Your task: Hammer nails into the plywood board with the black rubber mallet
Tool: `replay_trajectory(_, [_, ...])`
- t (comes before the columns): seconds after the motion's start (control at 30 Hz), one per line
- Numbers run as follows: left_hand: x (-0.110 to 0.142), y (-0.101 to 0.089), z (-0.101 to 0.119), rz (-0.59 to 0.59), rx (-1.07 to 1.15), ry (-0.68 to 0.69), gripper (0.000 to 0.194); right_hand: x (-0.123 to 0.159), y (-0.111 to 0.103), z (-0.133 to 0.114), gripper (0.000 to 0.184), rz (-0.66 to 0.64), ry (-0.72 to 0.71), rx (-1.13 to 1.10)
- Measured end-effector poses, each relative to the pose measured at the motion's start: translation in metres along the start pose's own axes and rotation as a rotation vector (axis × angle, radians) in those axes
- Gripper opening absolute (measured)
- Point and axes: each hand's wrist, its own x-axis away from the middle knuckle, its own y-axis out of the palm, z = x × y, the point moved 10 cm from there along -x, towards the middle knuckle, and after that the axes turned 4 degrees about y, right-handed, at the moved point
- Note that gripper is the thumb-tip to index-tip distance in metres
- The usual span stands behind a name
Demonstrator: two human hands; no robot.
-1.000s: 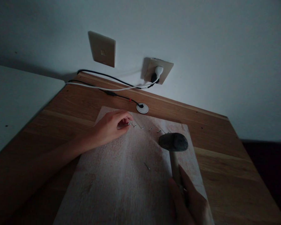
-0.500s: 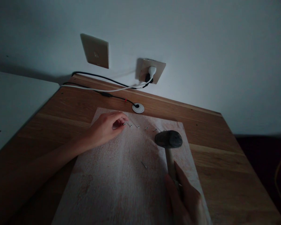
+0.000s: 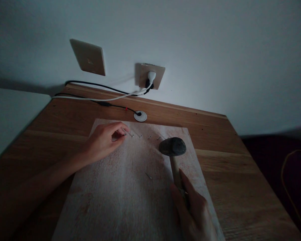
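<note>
My left hand (image 3: 106, 139) rests at the far left part of a pale, scuffed board (image 3: 110, 197). Its thumb and fingers are pinched on a nail (image 3: 124, 134), at the left end of a row of several nails (image 3: 140, 136) standing up from the board. In my right hand (image 3: 194, 211) is the wooden handle of a mallet (image 3: 172, 146) with a thick black head. The head is held over the right end of the row and hides part of the board there. A loose nail (image 3: 148, 175) lies flat near the board's middle.
Beneath the board is a wooden desk (image 3: 240, 190) that meets a pale wall. Black and white cables (image 3: 100, 99) run along its back edge to a wall socket (image 3: 153, 75). A round cable grommet (image 3: 140, 116) sits just behind the board. A white panel (image 3: 12, 117) borders the left.
The view has turned slightly to the right, so everything sits further left. My left hand keeps its pinch on the nail, and the mallet stays over nearly the same spot.
</note>
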Motion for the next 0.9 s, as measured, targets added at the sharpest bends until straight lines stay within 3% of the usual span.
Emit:
replay_trajectory(0.43, [-0.003, -0.003, -0.005, -0.025, -0.045, 0.000, 0.007, -0.002, 0.010, -0.004, 0.063, 0.002, -0.073, -0.255])
replay_trajectory(0.63, [-0.005, -0.003, -0.002, -0.032, -0.079, 0.009, 0.011, -0.002, 0.014, -0.001, 0.066, -0.015, -0.114, -0.187])
replay_trajectory(0.9, [-0.004, -0.003, 0.000, -0.027, -0.054, 0.021, 0.011, 0.002, 0.008, -0.010, 0.050, 0.135, -0.196, -0.110])
